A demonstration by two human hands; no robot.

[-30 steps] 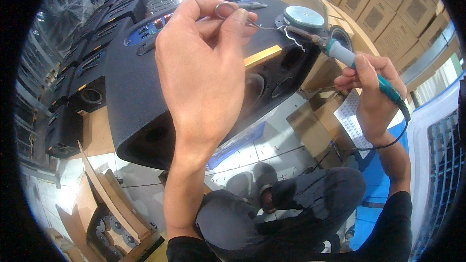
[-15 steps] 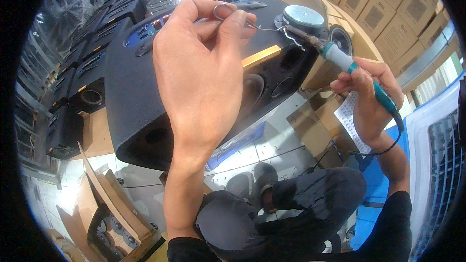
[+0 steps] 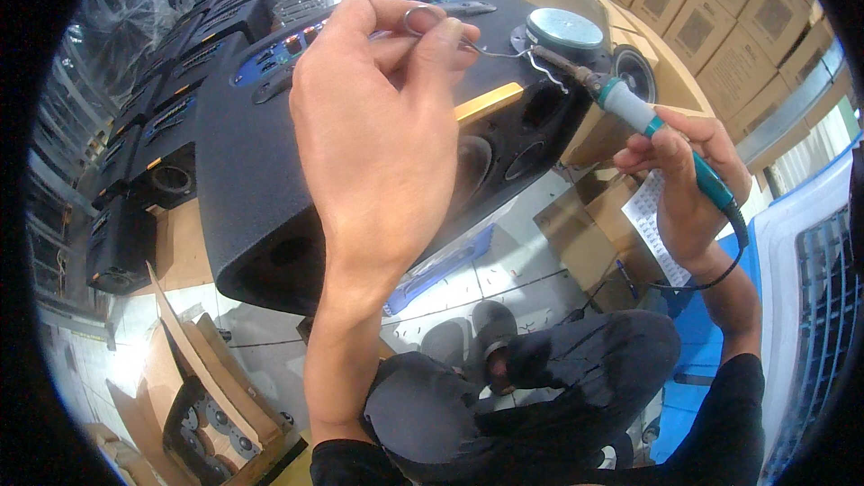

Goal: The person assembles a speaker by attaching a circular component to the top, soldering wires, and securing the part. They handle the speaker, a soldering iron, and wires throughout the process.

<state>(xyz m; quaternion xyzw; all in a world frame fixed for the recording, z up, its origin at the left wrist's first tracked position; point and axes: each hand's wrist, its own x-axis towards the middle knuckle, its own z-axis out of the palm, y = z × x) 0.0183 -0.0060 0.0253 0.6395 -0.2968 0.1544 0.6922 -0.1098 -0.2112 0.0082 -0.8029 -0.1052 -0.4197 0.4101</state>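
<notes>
Between the thumb and fingers of my left hand [image 3: 382, 117] is a looped length of solder wire [image 3: 493, 55]. Its free end reaches the rim of a round speaker driver [image 3: 565, 29], which lies magnet up on a black speaker cabinet [image 3: 270, 148]. My right hand [image 3: 688, 175] grips a soldering iron [image 3: 625, 105] with a grey and teal handle. The iron's tip meets the wire's end beside the driver, close to a short white lead [image 3: 547, 72]. A yellow bar-shaped piece [image 3: 489, 103] shows at the cabinet's edge, partly behind my left hand.
Several black cabinets [image 3: 171, 139] stand in rows at the left. Stacked cardboard boxes [image 3: 711, 13] fill the far right. An open carton [image 3: 193, 396] with round dark parts is at the lower left. A blue and white crate [image 3: 792, 243] stands at my right; the iron's cable [image 3: 733, 261] hangs nearby.
My left hand has shifted slightly to the right with the solder wire. The soldering iron stays nearly still at the driver's rim.
</notes>
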